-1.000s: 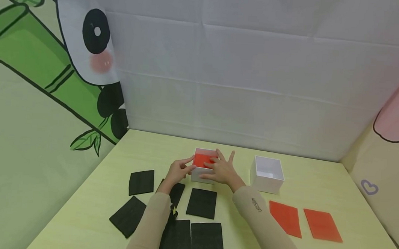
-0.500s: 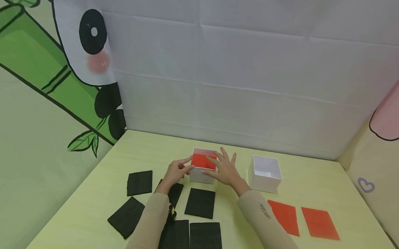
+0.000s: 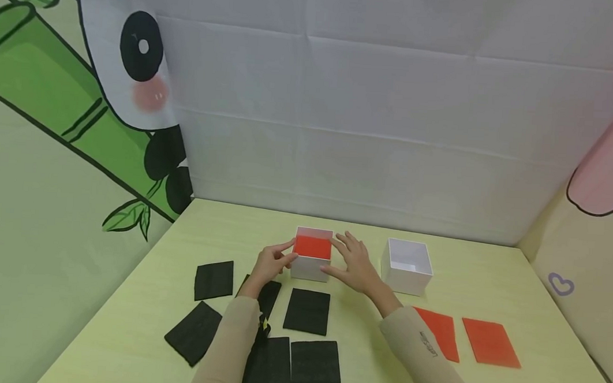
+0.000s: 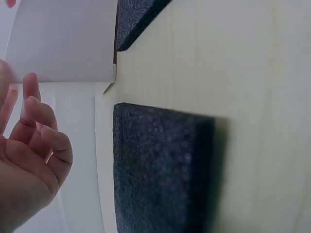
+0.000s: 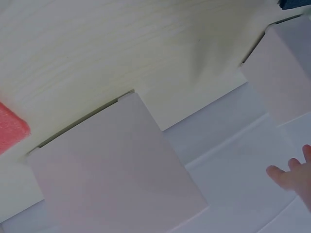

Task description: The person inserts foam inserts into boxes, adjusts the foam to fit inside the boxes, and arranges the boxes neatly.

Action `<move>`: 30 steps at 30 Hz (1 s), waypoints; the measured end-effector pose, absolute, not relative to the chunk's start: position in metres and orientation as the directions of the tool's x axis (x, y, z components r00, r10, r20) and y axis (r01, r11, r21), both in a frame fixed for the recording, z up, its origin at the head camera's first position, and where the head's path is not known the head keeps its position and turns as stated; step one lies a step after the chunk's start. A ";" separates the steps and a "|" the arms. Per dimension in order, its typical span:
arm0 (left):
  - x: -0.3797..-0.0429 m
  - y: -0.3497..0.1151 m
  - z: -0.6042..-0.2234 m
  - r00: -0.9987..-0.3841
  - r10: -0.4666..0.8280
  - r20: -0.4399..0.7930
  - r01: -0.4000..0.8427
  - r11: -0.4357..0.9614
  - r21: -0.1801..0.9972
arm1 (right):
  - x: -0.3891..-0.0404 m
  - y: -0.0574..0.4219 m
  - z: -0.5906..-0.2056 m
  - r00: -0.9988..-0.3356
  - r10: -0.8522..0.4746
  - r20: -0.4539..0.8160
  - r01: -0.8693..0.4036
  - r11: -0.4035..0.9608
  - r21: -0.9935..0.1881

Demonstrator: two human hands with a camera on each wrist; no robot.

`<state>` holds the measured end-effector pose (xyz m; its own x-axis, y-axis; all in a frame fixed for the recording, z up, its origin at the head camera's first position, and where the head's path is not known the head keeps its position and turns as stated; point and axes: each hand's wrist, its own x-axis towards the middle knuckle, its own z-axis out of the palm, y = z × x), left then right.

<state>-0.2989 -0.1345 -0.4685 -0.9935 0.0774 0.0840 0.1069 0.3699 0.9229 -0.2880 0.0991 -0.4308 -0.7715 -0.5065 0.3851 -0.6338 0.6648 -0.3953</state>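
Observation:
A white open-topped box (image 3: 309, 269) stands at the middle back of the table, with a red square (image 3: 312, 247) lying inside it. My left hand (image 3: 269, 266) holds the box at its left side, thumb at the front corner, and its other fingers look partly curled in the left wrist view. Beside the right wall of that box is my right hand (image 3: 357, 267), fingers spread and nothing held. Whether its fingertips touch the box cannot be made out. A second white box (image 3: 406, 275), with nothing visible inside, stands to the right.
Several black foam squares (image 3: 308, 311) lie on the table (image 3: 370, 368) in front and to the left, one partly under the left forearm. Two red squares (image 3: 491, 343) lie at the right, one partly covered by the right sleeve (image 3: 428, 354). A white cloth backdrop (image 3: 367, 131) closes off the back.
My right hand has drawn back out of the box to its right side, leaving the red square in plain sight inside. The left hand has stayed at the box's left side.

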 end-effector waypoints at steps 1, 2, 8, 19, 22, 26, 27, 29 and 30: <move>-0.299 -0.134 -0.468 -0.994 0.075 0.084 0.106 0.370 0.923 | -0.287 0.101 -0.431 -0.768 -0.510 0.387 -0.639 0.650 -0.411; -0.299 -0.134 -0.468 -0.994 0.073 0.085 0.106 0.369 0.923 | -0.285 0.103 -0.430 -0.765 -0.513 0.390 -0.644 0.638 -0.423; -0.300 -0.133 -0.468 -0.995 0.067 0.079 0.098 0.369 0.924 | -0.276 0.114 -0.432 -0.751 -0.521 0.405 -0.660 0.601 -0.451; -0.303 -0.134 -0.471 -0.994 0.064 0.084 0.102 0.368 0.924 | -0.262 0.135 -0.435 -0.751 -0.493 0.439 -0.660 0.582 -0.475; -0.302 -0.134 -0.471 -0.995 0.062 0.084 0.101 0.371 0.923 | -0.257 0.141 -0.436 -0.744 -0.489 0.455 -0.667 0.576 -0.472; -0.301 -0.133 -0.471 -0.995 0.058 0.081 0.097 0.376 0.922 | -0.250 0.149 -0.437 -0.749 -0.466 0.470 -0.662 0.561 -0.497; -0.300 -0.133 -0.471 -0.995 0.056 0.078 0.094 0.376 0.922 | -0.248 0.152 -0.437 -0.752 -0.459 0.473 -0.658 0.559 -0.504; -0.300 -0.133 -0.472 -0.996 0.053 0.074 0.089 0.379 0.921 | -0.245 0.156 -0.437 -0.756 -0.446 0.479 -0.653 0.559 -0.511; -0.300 -0.133 -0.472 -0.996 0.052 0.072 0.087 0.381 0.921 | -0.244 0.158 -0.437 -0.758 -0.441 0.481 -0.651 0.560 -0.513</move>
